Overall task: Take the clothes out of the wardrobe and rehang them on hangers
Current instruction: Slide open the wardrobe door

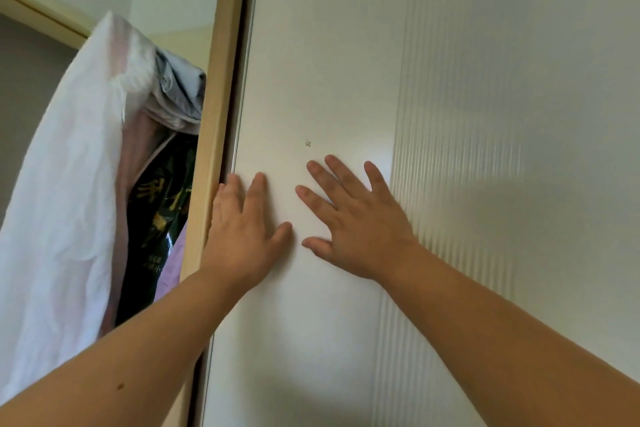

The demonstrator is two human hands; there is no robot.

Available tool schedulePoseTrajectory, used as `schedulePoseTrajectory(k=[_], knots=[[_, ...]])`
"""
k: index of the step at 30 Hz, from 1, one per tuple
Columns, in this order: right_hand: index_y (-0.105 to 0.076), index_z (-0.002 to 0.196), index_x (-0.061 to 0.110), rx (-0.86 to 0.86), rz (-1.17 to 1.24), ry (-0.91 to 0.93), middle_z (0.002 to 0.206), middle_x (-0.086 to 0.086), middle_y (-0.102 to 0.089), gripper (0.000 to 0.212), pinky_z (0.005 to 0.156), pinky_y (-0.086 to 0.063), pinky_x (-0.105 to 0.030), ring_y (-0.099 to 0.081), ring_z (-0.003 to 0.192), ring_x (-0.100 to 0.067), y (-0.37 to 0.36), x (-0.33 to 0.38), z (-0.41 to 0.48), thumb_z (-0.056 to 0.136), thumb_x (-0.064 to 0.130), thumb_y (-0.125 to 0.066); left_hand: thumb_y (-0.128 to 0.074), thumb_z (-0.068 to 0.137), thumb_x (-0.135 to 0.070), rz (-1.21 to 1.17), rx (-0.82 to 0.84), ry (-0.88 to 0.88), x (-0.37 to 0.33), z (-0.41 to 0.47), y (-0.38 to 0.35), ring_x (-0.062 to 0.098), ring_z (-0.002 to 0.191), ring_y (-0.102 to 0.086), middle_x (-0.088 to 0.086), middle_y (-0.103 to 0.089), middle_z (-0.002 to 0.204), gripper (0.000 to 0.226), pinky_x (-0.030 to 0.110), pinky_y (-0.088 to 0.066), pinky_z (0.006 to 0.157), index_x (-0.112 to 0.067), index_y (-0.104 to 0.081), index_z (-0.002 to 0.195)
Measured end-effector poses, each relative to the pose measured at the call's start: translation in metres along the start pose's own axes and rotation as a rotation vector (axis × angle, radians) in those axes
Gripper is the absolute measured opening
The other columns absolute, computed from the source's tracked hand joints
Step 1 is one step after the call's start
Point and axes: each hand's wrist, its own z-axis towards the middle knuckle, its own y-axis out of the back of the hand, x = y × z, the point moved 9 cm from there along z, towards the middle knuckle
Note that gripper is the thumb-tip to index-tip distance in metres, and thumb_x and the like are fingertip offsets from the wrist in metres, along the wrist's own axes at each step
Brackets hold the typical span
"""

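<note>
A pale sliding wardrobe door (346, 62) fills the middle and right of the view. My left hand (242, 232) lies flat on its left edge, fingers straight, beside the beige frame post (218, 114). My right hand (353, 215) presses flat on the same panel just to the right, fingers spread. To the left of the post hang clothes: a white garment (65, 191), a grey one (180, 90) bunched at the top, and a black plastic bag with gold print (159, 218). A pink piece (173, 263) shows below the bag.
The right part of the door is ribbed frosted panel (467, 149). A small mark (308, 143) sits on the smooth panel above my hands. At the upper left a beige trim (38, 15) runs under the ceiling.
</note>
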Motion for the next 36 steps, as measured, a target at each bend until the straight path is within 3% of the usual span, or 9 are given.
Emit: schedulePoseTrajectory(k=[5, 11, 15, 19, 22, 26, 29, 32, 36], knots=[[-0.042, 0.141, 0.028, -0.052, -0.007, -0.015, 0.154, -0.003, -0.030, 0.071, 0.109, -0.015, -0.054, -0.024, 0.143, -0.024, 0.002, -0.004, -0.004, 0.081, 0.065, -0.027, -0.052, 0.090, -0.045, -0.035, -0.020, 0.032, -0.002, 0.002, -0.001, 0.021, 0.146, 0.010, 0.005, 0.010, 0.160, 0.079, 0.039, -0.005, 0.118, -0.031, -0.004, 0.151], [-0.044, 0.140, 0.028, -0.055, -0.022, -0.004, 0.153, -0.003, -0.031, 0.071, 0.109, -0.016, -0.054, -0.026, 0.143, -0.024, 0.007, -0.016, -0.018, 0.081, 0.064, -0.029, -0.037, 0.099, -0.019, -0.117, -0.025, 0.027, -0.007, 0.004, 0.002, 0.022, 0.147, 0.004, 0.008, 0.007, 0.159, 0.060, 0.031, -0.005, 0.117, -0.020, -0.009, 0.152], [-0.042, 0.141, 0.029, -0.037, -0.049, -0.014, 0.154, -0.003, -0.030, 0.070, 0.110, -0.018, -0.054, -0.026, 0.143, -0.024, 0.011, -0.031, -0.033, 0.082, 0.064, -0.030, -0.039, 0.098, -0.014, -0.200, -0.036, 0.119, -0.002, 0.005, -0.002, 0.025, 0.140, -0.026, 0.009, -0.027, 0.152, 0.061, 0.035, -0.021, 0.117, -0.011, -0.010, 0.151], [-0.043, 0.141, 0.030, -0.026, -0.073, -0.034, 0.153, -0.003, -0.032, 0.069, 0.108, -0.022, -0.054, -0.028, 0.142, -0.024, 0.016, -0.049, -0.051, 0.082, 0.065, -0.032, -0.043, 0.096, -0.016, -0.209, -0.016, 0.139, -0.012, 0.003, -0.010, 0.025, 0.106, -0.052, 0.012, -0.047, 0.123, 0.051, 0.037, -0.045, 0.093, -0.006, -0.025, 0.143], [-0.042, 0.141, 0.030, -0.004, -0.092, -0.037, 0.153, -0.002, -0.032, 0.068, 0.107, -0.022, -0.054, -0.028, 0.142, -0.025, 0.021, -0.064, -0.065, 0.084, 0.065, -0.032, -0.047, 0.094, -0.015, -0.214, -0.021, 0.100, -0.029, 0.001, -0.012, 0.020, 0.084, -0.052, 0.007, -0.049, 0.105, 0.030, 0.030, -0.040, 0.071, -0.008, -0.041, 0.123], [-0.039, 0.141, 0.031, 0.012, -0.088, -0.119, 0.154, -0.002, -0.029, 0.064, 0.107, -0.019, -0.057, -0.026, 0.142, -0.024, 0.027, -0.089, -0.092, 0.088, 0.063, -0.027, -0.053, 0.094, -0.017, -0.210, 0.005, 0.029, -0.052, -0.006, -0.021, 0.012, 0.072, -0.048, 0.006, -0.054, 0.099, 0.040, 0.017, -0.031, 0.053, -0.004, -0.039, 0.129], [-0.036, 0.142, 0.030, 0.021, -0.083, -0.213, 0.155, -0.002, -0.027, 0.064, 0.104, -0.021, -0.063, -0.022, 0.143, -0.025, 0.030, -0.104, -0.114, 0.088, 0.063, -0.027, -0.057, 0.091, -0.014, -0.282, 0.026, -0.075, -0.077, -0.018, -0.025, 0.016, 0.087, -0.052, 0.003, -0.053, 0.100, 0.034, 0.014, -0.035, 0.057, -0.007, -0.046, 0.122], [-0.043, 0.138, 0.027, -0.016, -0.044, -0.335, 0.152, -0.006, -0.033, 0.063, 0.099, -0.024, -0.069, -0.025, 0.141, -0.029, 0.038, -0.117, -0.131, 0.085, 0.061, -0.034, -0.058, 0.091, -0.019, -0.348, 0.050, -0.124, -0.099, -0.030, -0.035, 0.014, 0.114, -0.046, -0.002, -0.051, 0.129, 0.051, 0.015, -0.036, 0.084, -0.020, -0.040, 0.139], [-0.043, 0.138, 0.027, -0.040, 0.050, -0.533, 0.153, -0.007, -0.029, 0.064, 0.106, -0.013, -0.066, -0.015, 0.144, -0.029, 0.047, -0.133, -0.146, 0.085, 0.061, -0.031, -0.061, 0.089, -0.022, -0.501, 0.087, -0.168, -0.131, -0.044, -0.051, 0.010, 0.113, -0.047, -0.007, -0.052, 0.122, 0.063, 0.022, -0.035, 0.092, -0.028, -0.033, 0.144]])
